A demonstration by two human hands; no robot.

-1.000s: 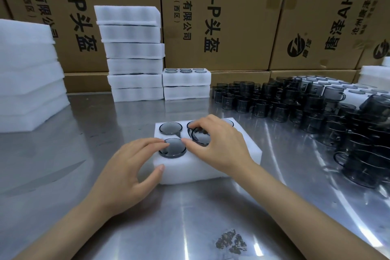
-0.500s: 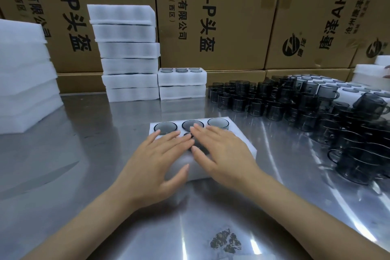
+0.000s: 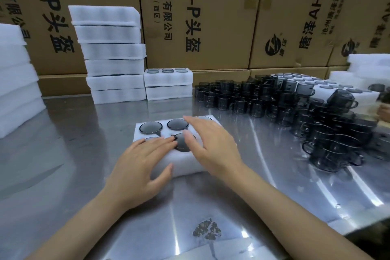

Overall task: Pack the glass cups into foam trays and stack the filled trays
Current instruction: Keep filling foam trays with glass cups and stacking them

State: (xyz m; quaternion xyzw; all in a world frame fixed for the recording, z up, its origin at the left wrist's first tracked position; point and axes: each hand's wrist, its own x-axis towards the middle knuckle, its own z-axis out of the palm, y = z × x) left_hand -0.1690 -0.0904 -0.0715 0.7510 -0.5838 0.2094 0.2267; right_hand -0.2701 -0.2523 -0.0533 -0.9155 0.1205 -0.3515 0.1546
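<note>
A white foam tray [image 3: 137,135] lies on the steel table before me, its holes filled with dark glass cups [image 3: 151,127]. My left hand [image 3: 141,164] lies flat on the tray's near left part, fingers straight over a cup. My right hand [image 3: 211,143] is spread over the tray's right side, fingers straight, hiding the cups beneath it. A heap of loose dark glass cups [image 3: 285,103] covers the table to the right.
A tall stack of foam trays [image 3: 111,55] stands at the back, with a short stack [image 3: 168,84] beside it showing cups on top. More foam [image 3: 16,86] is piled at the far left. Cardboard boxes [image 3: 200,17] form the back wall. Filled trays [image 3: 346,91] sit far right.
A second ago my fingers were curled over two cups in the near row. Both hands then flattened onto the tray, and the right hand has now shifted slightly right.
</note>
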